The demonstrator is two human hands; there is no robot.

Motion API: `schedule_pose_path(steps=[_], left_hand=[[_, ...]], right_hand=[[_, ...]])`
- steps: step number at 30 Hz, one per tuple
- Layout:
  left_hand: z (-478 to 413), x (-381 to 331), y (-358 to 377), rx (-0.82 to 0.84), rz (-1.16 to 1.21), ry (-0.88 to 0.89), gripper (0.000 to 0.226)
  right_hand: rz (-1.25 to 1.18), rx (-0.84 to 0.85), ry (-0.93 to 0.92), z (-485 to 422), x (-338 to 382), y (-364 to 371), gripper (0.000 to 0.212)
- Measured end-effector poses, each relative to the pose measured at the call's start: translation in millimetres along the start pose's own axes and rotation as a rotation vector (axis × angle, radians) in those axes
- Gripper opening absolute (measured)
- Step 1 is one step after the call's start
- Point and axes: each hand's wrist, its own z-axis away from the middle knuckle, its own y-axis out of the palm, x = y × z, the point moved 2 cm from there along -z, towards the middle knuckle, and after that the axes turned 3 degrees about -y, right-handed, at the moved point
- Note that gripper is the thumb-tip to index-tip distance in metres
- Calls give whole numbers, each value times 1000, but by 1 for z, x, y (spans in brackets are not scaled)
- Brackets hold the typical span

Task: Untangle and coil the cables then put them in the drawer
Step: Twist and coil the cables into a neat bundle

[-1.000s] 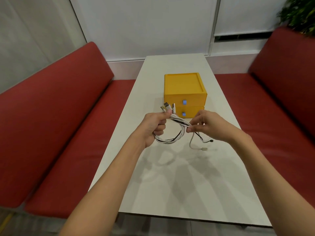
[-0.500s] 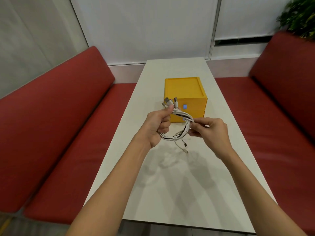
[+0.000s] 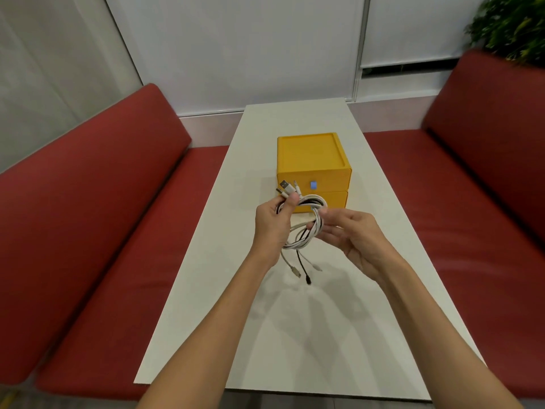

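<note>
Head view: I see the left hand (image 3: 272, 228) gripping the cables (image 3: 306, 231) between thumb and curled fingers, just below the plugs (image 3: 286, 187), which stick up past the thumb. The cables, white with one black, are gathered into a loose coil that hangs between both hands above the table (image 3: 295, 335). The right hand (image 3: 354, 240) pinches the coil's right side with thumb and forefinger, and its other fingers are loosely bent. Three loose ends (image 3: 303, 267) dangle below the coil, between the wrists; I cannot tell if they touch the table. Just beyond the hands stands the yellow drawer unit (image 3: 312, 160), both drawers closed, with a blue pull (image 3: 313, 185) on the upper one. Red seats (image 3: 88, 231) flank the table outside each arm.
</note>
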Motion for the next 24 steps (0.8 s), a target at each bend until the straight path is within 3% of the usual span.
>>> schedule_pose_path(steps=[3, 7, 12, 17, 21, 24], left_hand=[[-1, 9, 1, -10, -118, 54, 36], [-3, 15, -1, -4, -255, 114, 42], [-5, 19, -3, 60, -221, 41, 39], [-1, 20, -1, -36, -62, 41, 35], [0, 20, -3, -173, -78, 56, 32], [2, 16, -2, -232, -108, 94, 34]], right_hand=[[152, -42, -11, -1, -2, 1, 8], [137, -21, 23, -4, 1, 0, 10], [115, 32, 13, -8, 7, -1, 12], [173, -46, -64, -10, 5, -3, 36], [424, -133, -227, -10, 0, 0, 29], [843, -159, -379, -4, -7, 10, 10]])
